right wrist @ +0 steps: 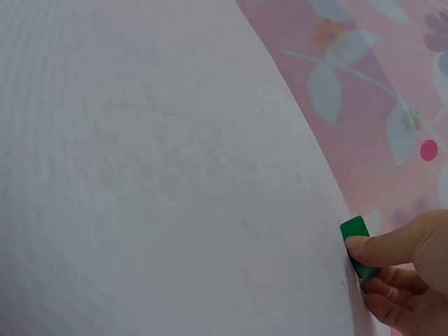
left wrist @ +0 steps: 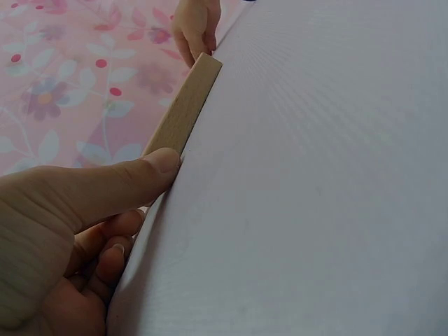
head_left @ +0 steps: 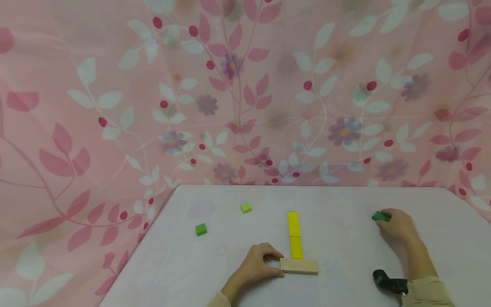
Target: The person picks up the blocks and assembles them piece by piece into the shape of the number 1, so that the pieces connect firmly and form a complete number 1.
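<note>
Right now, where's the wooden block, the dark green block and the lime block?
Wooden block (head_left: 299,265), head view: middle of its broad face.
Dark green block (right wrist: 355,227), right wrist view: its uncovered upper end.
Lime block (head_left: 245,207), head view: its top face.

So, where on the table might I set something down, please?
Bare table lies between the yellow strip and dark green block, and between the leftmost green cube and left hand. It's crowded where that hand, wooden block and strip cluster.
</note>
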`<state>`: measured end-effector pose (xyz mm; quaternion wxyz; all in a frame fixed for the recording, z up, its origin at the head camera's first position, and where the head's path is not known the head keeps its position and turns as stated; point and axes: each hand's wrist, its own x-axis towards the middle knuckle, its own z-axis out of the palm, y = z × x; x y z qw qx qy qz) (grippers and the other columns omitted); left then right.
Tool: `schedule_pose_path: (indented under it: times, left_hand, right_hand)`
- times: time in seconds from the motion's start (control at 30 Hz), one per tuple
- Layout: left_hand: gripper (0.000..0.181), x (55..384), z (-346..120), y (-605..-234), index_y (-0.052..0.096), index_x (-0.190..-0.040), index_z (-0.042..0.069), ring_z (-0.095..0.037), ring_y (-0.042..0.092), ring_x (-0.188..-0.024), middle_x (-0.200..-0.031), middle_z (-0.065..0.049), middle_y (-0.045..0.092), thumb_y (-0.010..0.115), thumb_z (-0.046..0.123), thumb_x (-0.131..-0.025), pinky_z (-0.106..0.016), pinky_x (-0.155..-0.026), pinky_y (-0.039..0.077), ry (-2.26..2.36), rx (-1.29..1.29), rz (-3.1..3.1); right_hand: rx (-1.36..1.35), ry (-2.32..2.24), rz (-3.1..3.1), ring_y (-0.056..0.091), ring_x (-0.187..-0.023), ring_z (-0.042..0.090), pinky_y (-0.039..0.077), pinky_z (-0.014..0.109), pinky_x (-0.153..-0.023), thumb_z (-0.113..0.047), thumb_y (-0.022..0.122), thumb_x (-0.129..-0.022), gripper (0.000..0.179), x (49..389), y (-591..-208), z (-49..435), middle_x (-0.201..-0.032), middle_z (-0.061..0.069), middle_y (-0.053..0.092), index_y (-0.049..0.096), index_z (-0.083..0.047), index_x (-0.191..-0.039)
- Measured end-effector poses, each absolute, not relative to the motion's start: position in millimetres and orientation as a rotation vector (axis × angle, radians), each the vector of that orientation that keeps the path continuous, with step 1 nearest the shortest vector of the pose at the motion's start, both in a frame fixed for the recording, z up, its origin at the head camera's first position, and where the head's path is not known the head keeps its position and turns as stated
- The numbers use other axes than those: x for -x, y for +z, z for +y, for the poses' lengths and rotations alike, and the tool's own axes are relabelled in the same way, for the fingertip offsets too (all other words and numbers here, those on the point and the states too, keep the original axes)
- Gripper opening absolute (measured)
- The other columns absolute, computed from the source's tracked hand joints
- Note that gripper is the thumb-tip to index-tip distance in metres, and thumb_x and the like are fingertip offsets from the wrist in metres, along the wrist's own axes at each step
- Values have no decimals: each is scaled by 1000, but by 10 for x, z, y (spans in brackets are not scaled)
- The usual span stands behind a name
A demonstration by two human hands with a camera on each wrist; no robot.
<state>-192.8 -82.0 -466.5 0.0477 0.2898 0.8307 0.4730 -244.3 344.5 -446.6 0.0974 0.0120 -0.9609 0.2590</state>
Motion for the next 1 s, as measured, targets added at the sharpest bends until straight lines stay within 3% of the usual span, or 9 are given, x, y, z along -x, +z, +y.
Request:
schedule_pose_path:
  times: [0.13,0.3,0.43,0.67,1.0]
  left_hand:
    - [33,1936,-822,-4665,73,-95,7,2,53,-77,-84,8,64,86,16,-66,-17,-72,47,1434,-891,2542]
    - [33,1939,-824,-4671,73,-94,7,1,53,-77,-84,8,64,86,16,-66,-18,-72,47,1445,-886,2528]
    - [32,1936,-819,-4667,73,-94,7,1,54,-77,-84,8,64,86,16,-66,-18,-72,47,1453,-872,2518]
    - [32,1919,-817,-4664,73,-95,7,1,53,-77,-84,7,64,86,16,-66,-18,-72,47,1454,-876,2525]
    - [32,1925,-808,-4663,73,-94,7,1,55,-77,-84,7,65,86,16,-66,-18,-71,47,1462,-882,2529]
  right_hand:
    - [-93,888,-2832,58,-83,42,49,46,-69,-11,68,-81,46,2468,-4482,3352,-93,33,60,53,21,-110]
    - [-96,892,-2849,57,-80,32,46,34,-64,-14,71,-80,46,2490,-4475,3275,-91,28,61,56,18,-111]
    - [-102,884,-2837,57,-81,32,46,36,-65,-15,71,-81,47,2497,-4468,3242,-94,29,61,56,17,-111]
    - [-102,911,-2794,58,-85,38,48,50,-74,-15,71,-82,47,2494,-4464,3180,-95,31,61,56,17,-112]
    - [-168,937,-2751,59,-84,37,49,49,-74,-10,71,-80,42,2562,-4453,3087,-95,30,61,57,18,-110]
